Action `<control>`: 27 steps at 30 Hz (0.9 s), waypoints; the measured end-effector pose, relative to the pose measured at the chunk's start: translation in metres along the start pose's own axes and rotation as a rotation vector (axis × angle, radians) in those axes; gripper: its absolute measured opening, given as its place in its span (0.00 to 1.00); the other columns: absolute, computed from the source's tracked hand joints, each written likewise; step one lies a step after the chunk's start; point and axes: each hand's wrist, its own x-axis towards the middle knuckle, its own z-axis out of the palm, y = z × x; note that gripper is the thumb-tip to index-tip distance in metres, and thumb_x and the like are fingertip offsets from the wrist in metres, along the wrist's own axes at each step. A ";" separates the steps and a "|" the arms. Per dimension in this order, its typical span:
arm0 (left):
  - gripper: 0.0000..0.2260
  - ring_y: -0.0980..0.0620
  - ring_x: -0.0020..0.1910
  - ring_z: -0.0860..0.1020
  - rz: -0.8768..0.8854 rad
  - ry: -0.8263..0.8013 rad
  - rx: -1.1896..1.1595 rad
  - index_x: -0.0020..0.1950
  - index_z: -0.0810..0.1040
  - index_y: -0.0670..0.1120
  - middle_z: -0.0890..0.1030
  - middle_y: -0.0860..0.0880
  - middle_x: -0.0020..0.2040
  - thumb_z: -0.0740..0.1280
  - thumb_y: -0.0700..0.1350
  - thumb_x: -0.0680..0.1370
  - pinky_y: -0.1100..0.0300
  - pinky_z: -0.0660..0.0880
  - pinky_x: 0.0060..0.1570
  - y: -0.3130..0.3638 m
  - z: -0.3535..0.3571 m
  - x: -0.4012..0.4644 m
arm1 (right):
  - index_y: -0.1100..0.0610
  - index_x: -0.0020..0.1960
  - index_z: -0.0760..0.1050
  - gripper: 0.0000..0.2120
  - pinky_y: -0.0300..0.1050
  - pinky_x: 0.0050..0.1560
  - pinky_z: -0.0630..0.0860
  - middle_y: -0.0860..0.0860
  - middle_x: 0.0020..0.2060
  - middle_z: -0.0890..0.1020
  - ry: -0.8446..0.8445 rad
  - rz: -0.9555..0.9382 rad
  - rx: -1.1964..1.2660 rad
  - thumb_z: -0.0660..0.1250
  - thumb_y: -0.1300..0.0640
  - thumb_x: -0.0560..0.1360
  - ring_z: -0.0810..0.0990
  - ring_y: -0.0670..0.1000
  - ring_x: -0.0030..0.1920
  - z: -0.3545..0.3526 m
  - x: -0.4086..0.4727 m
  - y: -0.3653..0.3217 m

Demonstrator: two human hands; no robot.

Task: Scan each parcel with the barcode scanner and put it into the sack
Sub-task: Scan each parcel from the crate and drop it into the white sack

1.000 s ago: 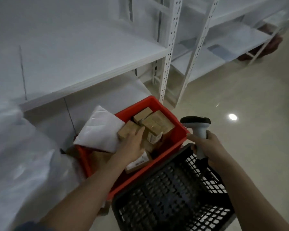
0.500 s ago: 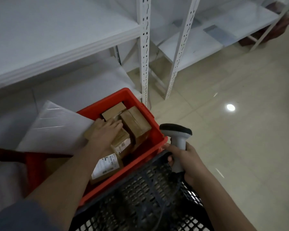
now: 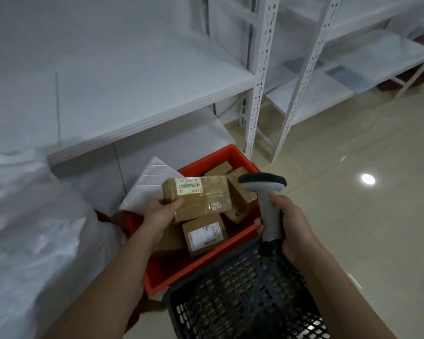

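Head view: with left hand (image 3: 160,217) gripping parcel (image 3: 196,197) label-up and right hand (image 3: 294,223) gripping barcode scanner (image 3: 267,204), tilt scanner head onto barcode label (image 3: 189,185), holding parcel level.

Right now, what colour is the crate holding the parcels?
Red, clearest in the head view: the crate.

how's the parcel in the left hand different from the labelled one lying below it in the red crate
The held parcel is lifted above the red crate in the left hand; the lower parcel lies inside. The held parcel looks longer and flatter, the lower parcel more compact. Both are brown cardboard with white labels.
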 end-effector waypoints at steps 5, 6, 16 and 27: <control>0.13 0.50 0.48 0.83 -0.091 -0.125 -0.262 0.55 0.80 0.50 0.86 0.50 0.47 0.74 0.52 0.73 0.57 0.80 0.36 0.000 -0.041 -0.025 | 0.53 0.63 0.73 0.12 0.44 0.28 0.76 0.55 0.35 0.83 -0.132 -0.091 -0.085 0.63 0.52 0.81 0.79 0.53 0.30 0.054 -0.053 -0.005; 0.13 0.51 0.47 0.84 -0.084 -0.150 -0.270 0.55 0.80 0.50 0.86 0.51 0.45 0.74 0.52 0.73 0.56 0.81 0.38 0.001 -0.046 -0.029 | 0.53 0.63 0.74 0.12 0.44 0.29 0.76 0.55 0.35 0.82 -0.164 -0.092 -0.099 0.63 0.51 0.81 0.80 0.53 0.30 0.061 -0.062 -0.004; 0.09 0.52 0.41 0.83 -0.052 -0.140 -0.269 0.46 0.79 0.48 0.84 0.51 0.40 0.76 0.49 0.71 0.60 0.78 0.30 0.005 -0.075 -0.061 | 0.57 0.55 0.75 0.09 0.44 0.26 0.73 0.54 0.36 0.82 -0.162 -0.217 -0.280 0.63 0.52 0.82 0.76 0.53 0.26 0.110 -0.148 -0.005; 0.14 0.50 0.46 0.81 -0.020 -0.055 -0.341 0.48 0.77 0.51 0.83 0.49 0.47 0.78 0.50 0.69 0.54 0.80 0.38 -0.006 -0.074 -0.117 | 0.60 0.59 0.72 0.13 0.42 0.24 0.71 0.54 0.39 0.79 -0.203 -0.321 -0.371 0.62 0.52 0.82 0.75 0.50 0.25 0.087 -0.219 -0.037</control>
